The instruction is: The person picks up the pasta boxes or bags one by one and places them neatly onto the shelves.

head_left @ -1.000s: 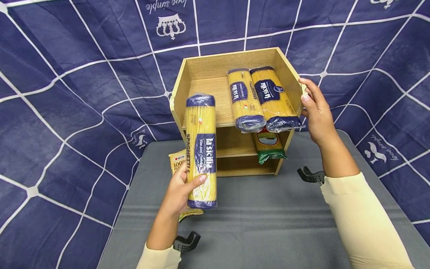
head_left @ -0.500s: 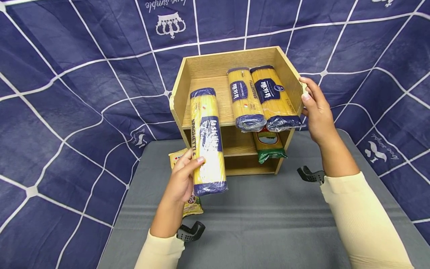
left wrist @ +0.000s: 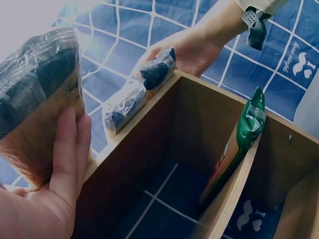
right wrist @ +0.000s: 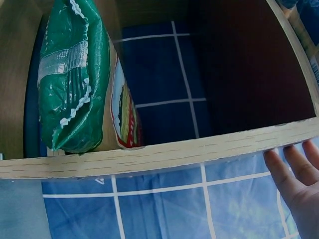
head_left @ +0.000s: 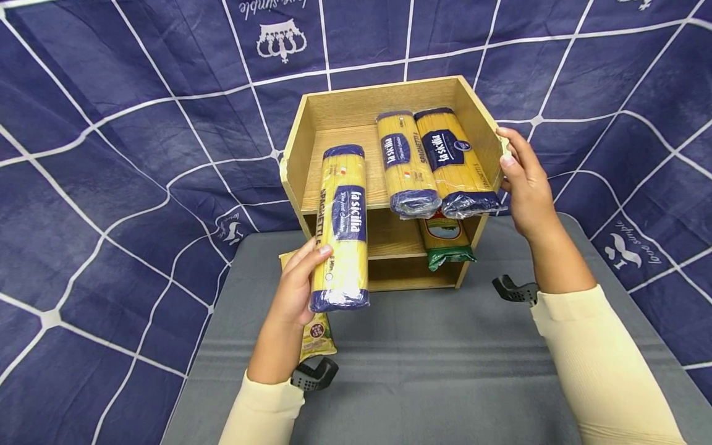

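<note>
My left hand (head_left: 297, 281) grips the lower left side of a spaghetti pack (head_left: 349, 213), yellow with dark blue ends. The pack is tilted, its far end over the left part of the top tier of a wooden shelf (head_left: 295, 161) and its near end out past the front edge. My right hand (head_left: 528, 194) holds the front edge of the shelf's right side panel, the thumb at the front. Two similar packs, a left one (head_left: 405, 162) and a right one (head_left: 453, 162), lie side by side at the right of the top tier, overhanging its front.
A green-ended pasta pack (head_left: 447, 244) sits on the middle tier at the right, also sticking out. On the grey tabletop (head_left: 423, 364), a yellow bag (head_left: 317, 340) lies left, partly hidden by my left hand. Blue checked cloth (head_left: 167, 154) surrounds the table.
My left hand has lifted the spaghetti pack forward, from in front of the shelf to over its top tier's left side. The right hand has stayed on the side panel.
</note>
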Motion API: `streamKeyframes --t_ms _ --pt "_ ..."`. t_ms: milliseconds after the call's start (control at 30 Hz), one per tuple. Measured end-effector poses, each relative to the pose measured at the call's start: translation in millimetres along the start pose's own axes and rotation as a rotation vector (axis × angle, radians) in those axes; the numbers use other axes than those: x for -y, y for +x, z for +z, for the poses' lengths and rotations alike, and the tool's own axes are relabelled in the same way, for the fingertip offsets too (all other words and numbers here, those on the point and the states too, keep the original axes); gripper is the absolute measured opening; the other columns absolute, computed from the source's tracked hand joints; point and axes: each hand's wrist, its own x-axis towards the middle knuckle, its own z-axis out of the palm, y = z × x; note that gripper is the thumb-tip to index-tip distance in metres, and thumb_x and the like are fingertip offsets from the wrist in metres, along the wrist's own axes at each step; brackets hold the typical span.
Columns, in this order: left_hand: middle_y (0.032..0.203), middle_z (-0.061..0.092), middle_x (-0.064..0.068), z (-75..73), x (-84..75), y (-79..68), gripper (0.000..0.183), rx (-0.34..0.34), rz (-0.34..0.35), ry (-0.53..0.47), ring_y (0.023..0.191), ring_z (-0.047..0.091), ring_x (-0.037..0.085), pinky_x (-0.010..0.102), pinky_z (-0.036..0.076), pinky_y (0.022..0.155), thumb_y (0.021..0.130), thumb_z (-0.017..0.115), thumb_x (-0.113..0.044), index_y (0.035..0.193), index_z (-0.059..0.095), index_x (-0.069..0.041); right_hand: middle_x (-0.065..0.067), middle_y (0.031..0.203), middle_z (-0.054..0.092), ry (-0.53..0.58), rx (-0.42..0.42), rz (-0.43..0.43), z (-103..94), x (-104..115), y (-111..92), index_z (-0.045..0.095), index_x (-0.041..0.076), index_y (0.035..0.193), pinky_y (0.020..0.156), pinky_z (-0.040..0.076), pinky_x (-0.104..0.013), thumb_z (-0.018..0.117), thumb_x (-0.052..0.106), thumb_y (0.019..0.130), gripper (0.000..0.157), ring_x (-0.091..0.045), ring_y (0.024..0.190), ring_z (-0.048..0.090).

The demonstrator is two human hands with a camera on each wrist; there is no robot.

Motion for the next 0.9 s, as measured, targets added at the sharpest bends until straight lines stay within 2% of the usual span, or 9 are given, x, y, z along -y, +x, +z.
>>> streamKeyframes --t_ms 333,600,900 --pt "0.096 0.072 -0.002 8.2 -4.0 14.3 0.033 -0.044 -0.022 0.014 0.081 0.071 0.01 0.026 0.058 0.068 0.103 0.041 -0.023 0.132 0.051 -0.012 -0.006 0.144 0.054 0.023 0.002 -0.014 0.5 -0.4 -0.7 0.052 0.019 0.146 0.084 0.05 -0.021 0.046 0.017 0.103 0.044 -0.022 0.118 0.053" --pt "0.095 0.071 -0.003 14.5 -6.9 29.8 0.026 -0.099 -0.076 -0.03 0.08 0.07 0.009 0.024 0.058 0.066 0.103 0.045 -0.027 0.125 0.055 -0.018 -0.006 0.148 0.051 0.006 0.004 -0.006 0.1 -0.2 -1.1 0.052 0.02 0.147 0.085 0.049 -0.022 0.046 0.019 0.103 0.044 -0.025 0.122 0.051" --pt "0.09 0.072 -0.001 22.8 -9.0 39.9 0.025 -0.139 -0.061 -0.024 0.076 0.071 0.01 0.024 0.058 0.063 0.103 0.049 -0.029 0.121 0.057 -0.014 -0.006 0.146 0.052 0.007 0.005 -0.002 -0.7 0.5 -0.8 0.052 0.02 0.147 0.085 0.049 -0.022 0.046 0.019 0.104 0.043 -0.025 0.121 0.051"
